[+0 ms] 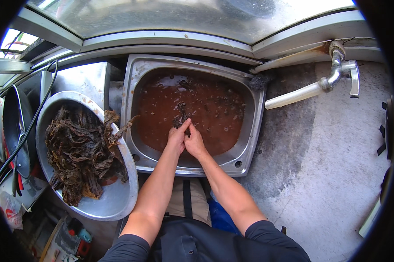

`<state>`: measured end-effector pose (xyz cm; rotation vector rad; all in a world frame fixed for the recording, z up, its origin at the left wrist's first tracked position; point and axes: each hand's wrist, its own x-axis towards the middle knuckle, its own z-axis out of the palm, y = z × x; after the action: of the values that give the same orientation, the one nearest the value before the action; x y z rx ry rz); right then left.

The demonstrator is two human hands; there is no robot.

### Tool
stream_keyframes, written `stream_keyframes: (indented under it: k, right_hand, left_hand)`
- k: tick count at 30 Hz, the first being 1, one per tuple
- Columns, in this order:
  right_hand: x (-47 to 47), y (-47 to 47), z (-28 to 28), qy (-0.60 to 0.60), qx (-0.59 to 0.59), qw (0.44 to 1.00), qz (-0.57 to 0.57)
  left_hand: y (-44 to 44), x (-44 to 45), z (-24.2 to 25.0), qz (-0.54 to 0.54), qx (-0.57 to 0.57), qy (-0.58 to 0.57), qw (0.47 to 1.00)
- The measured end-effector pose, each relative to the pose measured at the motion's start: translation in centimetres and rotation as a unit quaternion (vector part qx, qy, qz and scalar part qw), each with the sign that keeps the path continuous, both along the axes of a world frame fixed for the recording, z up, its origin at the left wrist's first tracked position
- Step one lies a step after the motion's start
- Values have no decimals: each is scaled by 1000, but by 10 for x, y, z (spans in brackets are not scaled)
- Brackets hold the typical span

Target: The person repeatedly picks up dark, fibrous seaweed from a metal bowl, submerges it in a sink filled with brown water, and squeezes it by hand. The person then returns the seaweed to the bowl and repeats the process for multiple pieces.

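Both hands meet just above the brown water (pixel 213 134) in a stainless steel sink (pixel 127 95). My left hand (pixel 176 138) and my right hand (pixel 195 141) pinch a strip of dark, wet leafy greens (pixel 182 113) between them. Its far end trails down toward the water; its near part is hidden by my fingers. Bits of dark leaf and bubbles float around it. To the left, a tilted metal basin (pixel 124 204) holds a heap of limp brown leaves (pixel 80 150), some draped over its rim toward the sink.
A tap (pixel 338 70) with a pale hose (pixel 293 95) reaches in from the right wall. A dark scouring pad (pixel 257 82) sits on the sink's back right corner. At the far left stand a frying pan (pixel 15 131) and a black cable (pixel 36 114). Window frames (pixel 170 38) run behind the sink.
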<state>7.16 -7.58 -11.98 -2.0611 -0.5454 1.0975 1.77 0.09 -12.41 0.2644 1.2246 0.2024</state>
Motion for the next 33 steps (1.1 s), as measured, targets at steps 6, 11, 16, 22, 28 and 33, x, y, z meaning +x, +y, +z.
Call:
stream_keyframes:
  k: [6, 11, 16, 22, 28, 33]
  right_hand:
    - [40, -12, 28, 150, 30, 987, -58]
    - [37, -2, 46, 440, -20, 850, -288]
    - [26, 28, 6, 598, 2, 769, -227]
    - [58, 39, -90, 421, -33, 728, -540]
    - [107, 5, -104, 386, 59, 733, -557]
    - [81, -6, -52, 227, -39, 921, -315]
  left_hand:
    - [4, -4, 29, -32, -61, 30, 997]
    - [-7, -12, 83, -188, 37, 79, 978]
    - [-6, -33, 86, -259, 64, 81, 960]
    - [8, -56, 1, -296, 99, 72, 947]
    - [-26, -34, -14, -471, 310, 318, 762]
    - [-17, -15, 11, -356, 172, 200, 896]
